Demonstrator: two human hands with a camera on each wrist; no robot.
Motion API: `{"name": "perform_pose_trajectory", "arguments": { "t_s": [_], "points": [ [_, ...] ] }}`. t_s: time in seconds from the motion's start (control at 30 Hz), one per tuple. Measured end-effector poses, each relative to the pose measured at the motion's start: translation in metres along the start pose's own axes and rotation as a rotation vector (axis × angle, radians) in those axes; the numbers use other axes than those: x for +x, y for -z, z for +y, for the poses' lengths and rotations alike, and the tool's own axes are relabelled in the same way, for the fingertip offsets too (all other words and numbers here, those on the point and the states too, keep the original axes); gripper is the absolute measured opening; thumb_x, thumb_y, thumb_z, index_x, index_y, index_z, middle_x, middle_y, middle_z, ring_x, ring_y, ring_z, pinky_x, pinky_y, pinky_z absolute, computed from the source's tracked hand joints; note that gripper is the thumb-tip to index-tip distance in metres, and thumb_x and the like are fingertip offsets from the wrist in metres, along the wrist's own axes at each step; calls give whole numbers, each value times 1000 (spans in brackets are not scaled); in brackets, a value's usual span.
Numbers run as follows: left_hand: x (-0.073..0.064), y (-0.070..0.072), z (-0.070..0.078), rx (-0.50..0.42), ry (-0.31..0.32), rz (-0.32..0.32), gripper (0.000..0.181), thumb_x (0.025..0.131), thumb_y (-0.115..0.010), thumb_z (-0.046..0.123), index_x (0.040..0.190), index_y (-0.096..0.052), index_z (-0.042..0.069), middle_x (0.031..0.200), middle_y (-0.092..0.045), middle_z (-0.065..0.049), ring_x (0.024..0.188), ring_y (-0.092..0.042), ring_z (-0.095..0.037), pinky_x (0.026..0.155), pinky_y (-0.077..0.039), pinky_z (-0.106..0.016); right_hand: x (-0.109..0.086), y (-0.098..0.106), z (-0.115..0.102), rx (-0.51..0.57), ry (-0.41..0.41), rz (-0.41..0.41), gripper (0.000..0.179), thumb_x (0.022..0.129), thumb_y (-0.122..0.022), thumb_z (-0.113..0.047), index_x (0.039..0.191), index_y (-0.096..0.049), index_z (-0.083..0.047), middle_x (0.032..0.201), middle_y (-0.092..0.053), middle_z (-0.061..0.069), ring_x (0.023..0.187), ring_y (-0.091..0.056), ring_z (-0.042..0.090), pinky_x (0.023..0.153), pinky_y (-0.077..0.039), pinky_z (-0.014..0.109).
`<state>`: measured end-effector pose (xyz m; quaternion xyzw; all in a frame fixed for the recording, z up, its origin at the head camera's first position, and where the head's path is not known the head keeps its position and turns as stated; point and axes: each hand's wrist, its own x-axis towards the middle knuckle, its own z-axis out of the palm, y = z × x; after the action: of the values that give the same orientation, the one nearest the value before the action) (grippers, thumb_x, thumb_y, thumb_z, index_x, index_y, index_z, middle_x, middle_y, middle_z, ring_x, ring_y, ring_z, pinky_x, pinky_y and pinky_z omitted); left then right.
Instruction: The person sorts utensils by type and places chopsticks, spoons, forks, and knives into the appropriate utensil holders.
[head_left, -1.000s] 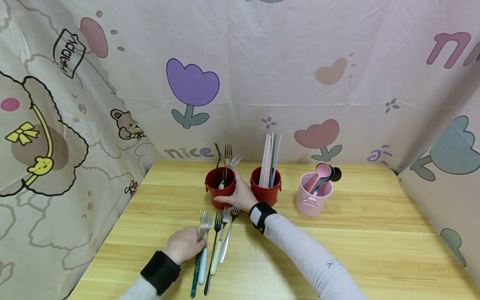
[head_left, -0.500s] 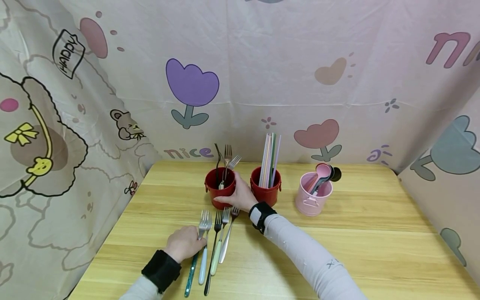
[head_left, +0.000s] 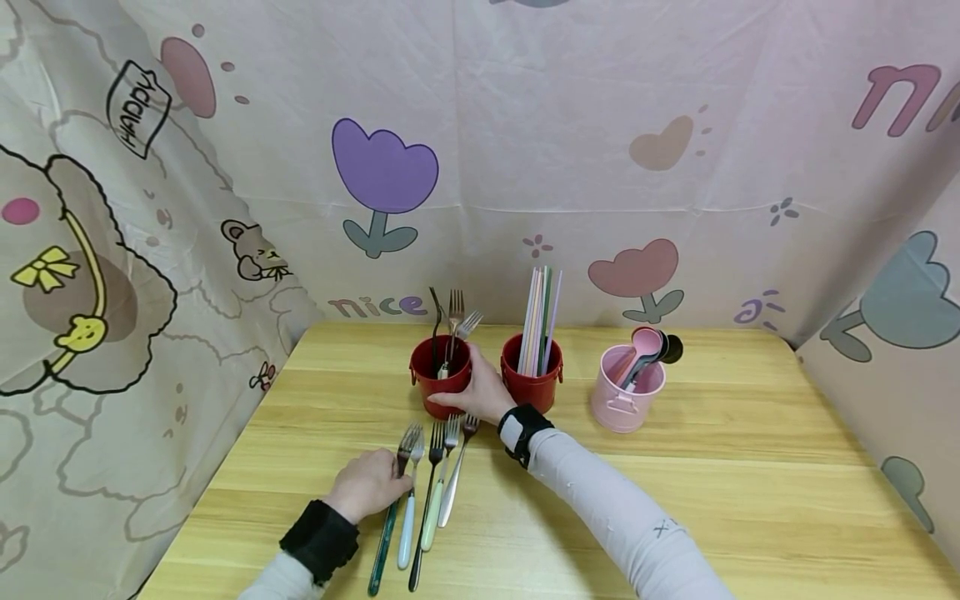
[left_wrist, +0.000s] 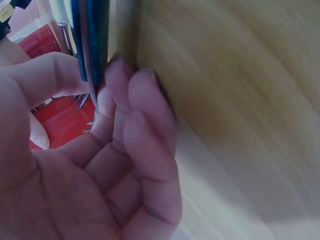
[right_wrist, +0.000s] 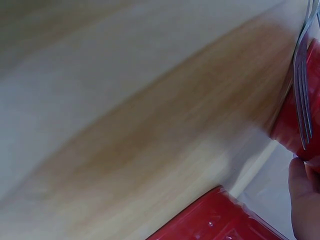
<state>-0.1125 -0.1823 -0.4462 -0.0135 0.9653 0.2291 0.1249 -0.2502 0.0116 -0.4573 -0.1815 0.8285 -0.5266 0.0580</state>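
In the head view my left hand (head_left: pixel 367 485) pinches a fork with a dark teal handle (head_left: pixel 384 546) between thumb and fingers, its tines pointing at the buckets. That teal handle (left_wrist: pixel 95 45) also shows between thumb and fingertips in the left wrist view. To its right lie several more forks, with a light blue handle (head_left: pixel 407 533), a black one (head_left: pixel 417 558), a light green one (head_left: pixel 432 517) and a silver one (head_left: pixel 450 500). My right hand (head_left: pixel 483 392) grips the left red bucket (head_left: pixel 435 390), thumb across its front. Several forks (head_left: pixel 456 312) stand tines-up inside that bucket.
Right beside my right hand stands a second red bucket (head_left: pixel 534 387) full of straws (head_left: pixel 536 321). Farther right is a pink bucket (head_left: pixel 626 408) with spoons (head_left: pixel 647 342). A printed curtain (head_left: pixel 510 167) hangs behind the wooden table (head_left: pixel 712 483).
The teal-handled fork has turned in my left hand: its handle end swung left and its tines tilted right. My right hand and the buckets have stayed put.
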Motion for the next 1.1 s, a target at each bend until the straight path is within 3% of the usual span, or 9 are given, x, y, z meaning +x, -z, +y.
{"name": "perform_pose_trajectory", "arguments": {
  "t_s": [0.2,0.43,0.67,1.1],
  "points": [
    [2,1,-2,-59,-13,25,41,86,-72,17,56,-44,16,53,-35,7,46,-34,-9,47,-23,-22,0,0,2,-2,0,1,94,76,-89,-36,150,-33,-20,150,-53,4,135,-55,21,113,-47,43],
    [5,5,-3,-162,-4,1,22,92,-63,13,71,-58,11,60,-60,0,49,-44,-12,47,-30,-21,0,0,1,1,5,1,94,77,-89,-35,150,-33,-20,150,-53,3,135,-54,21,113,-46,43],
    [7,13,-7,-243,-23,39,15,95,-59,9,81,-61,7,66,-66,-2,49,-39,-11,46,-26,-20,0,0,1,14,18,-2,94,76,-89,-34,150,-33,-20,150,-53,3,135,-54,21,113,-46,43],
    [13,42,-8,-192,-106,168,17,100,-56,12,94,-66,1,78,-72,-9,54,-48,-12,47,-32,-22,0,0,0,14,8,-6,94,77,-89,-33,150,-33,-20,150,-53,4,136,-54,22,113,-47,44]
  ]
}}
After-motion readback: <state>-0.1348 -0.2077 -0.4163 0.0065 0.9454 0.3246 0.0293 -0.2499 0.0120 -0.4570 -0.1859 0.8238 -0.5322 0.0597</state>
